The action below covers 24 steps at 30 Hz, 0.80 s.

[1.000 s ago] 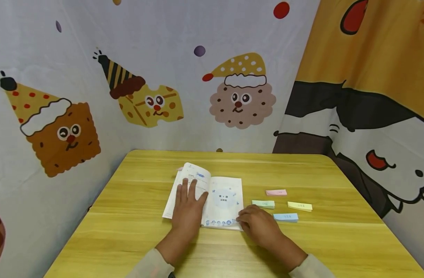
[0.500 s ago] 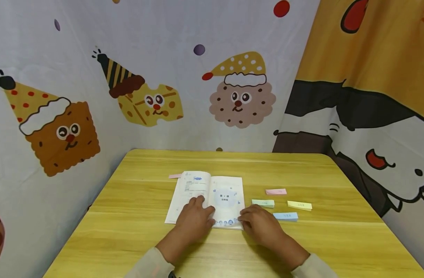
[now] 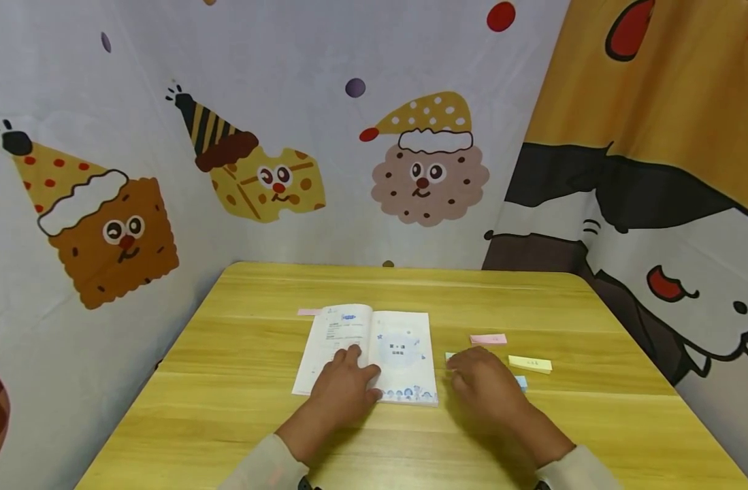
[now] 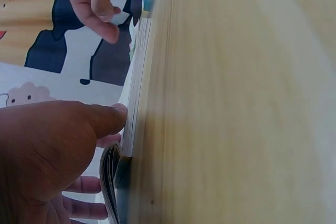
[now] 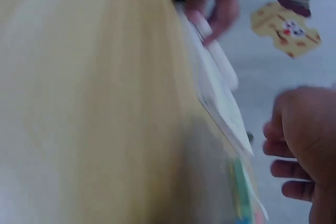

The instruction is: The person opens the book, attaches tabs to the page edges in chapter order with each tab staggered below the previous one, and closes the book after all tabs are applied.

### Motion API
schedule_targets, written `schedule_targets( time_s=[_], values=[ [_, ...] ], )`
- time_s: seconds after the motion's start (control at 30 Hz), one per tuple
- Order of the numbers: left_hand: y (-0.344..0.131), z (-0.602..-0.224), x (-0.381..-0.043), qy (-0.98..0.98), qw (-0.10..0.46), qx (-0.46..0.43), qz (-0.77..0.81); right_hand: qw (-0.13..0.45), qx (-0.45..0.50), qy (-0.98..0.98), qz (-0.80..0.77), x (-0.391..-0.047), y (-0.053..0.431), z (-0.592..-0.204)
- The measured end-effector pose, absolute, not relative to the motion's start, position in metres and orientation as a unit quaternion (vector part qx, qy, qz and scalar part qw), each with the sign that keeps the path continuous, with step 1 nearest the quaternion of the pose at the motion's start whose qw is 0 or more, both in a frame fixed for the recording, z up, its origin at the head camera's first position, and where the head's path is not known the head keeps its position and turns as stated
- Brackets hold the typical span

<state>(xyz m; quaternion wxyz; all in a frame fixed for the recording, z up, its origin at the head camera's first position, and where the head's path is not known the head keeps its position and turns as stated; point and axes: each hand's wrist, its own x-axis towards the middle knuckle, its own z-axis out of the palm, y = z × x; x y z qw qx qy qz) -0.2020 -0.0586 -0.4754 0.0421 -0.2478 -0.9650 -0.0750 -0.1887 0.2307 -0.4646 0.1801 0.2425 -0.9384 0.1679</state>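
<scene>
An open booklet (image 3: 404,333) with printed pages lies on the table, a pink tab (image 3: 309,312) sticking out past its left page. My left hand (image 3: 343,386) rests on the booklet near the spine, pressing its pages. In the left wrist view the thumb of that left hand (image 4: 58,150) lies on the page edges. To the right of the booklet, apart from it, my right hand (image 3: 486,384) hovers with loosely bent fingers and holds nothing. It partly covers the green sticky-note strip (image 3: 450,356) and the blue strip (image 3: 521,383).
A pink sticky-note strip (image 3: 488,339) and a yellow strip (image 3: 529,364) lie beyond and beside my right hand. The wooden table (image 3: 257,435) meets a cartoon-printed cloth (image 3: 343,238) at its back and sides.
My left hand has slid from the left page towards the spine, and that page lies flatter. My right hand has left the booklet's lower right corner and moved right over the strips.
</scene>
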Motion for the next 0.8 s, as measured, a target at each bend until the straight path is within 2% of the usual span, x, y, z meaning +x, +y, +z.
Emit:
schedule_targets(
  time_s=[0.13, 0.23, 0.47, 0.63, 0.8],
  values=[
    [-0.057, -0.474, -0.202, -0.966, 0.038, -0.245, -0.075, 0.215, 0.155, -0.953, 0.149, -0.198, 0.262, -0.459],
    [-0.057, -0.474, -0.202, -0.967, 0.036, -0.243, -0.073, 0.215, 0.101, -0.963, 0.127, -0.202, 0.287, -0.458],
    [-0.055, -0.472, -0.201, -0.968, 0.032, -0.241, -0.067, 0.159, 0.044, -0.982, 0.092, -0.203, 0.329, -0.465],
    [-0.055, -0.473, -0.201, -0.968, 0.033, -0.241, -0.066, 0.116, 0.022, -0.989, 0.094, -0.202, 0.341, -0.472],
    [-0.056, -0.473, -0.202, -0.968, 0.038, -0.238, -0.064, 0.102, 0.011, -0.989, 0.11, -0.202, 0.347, -0.475]
  ],
)
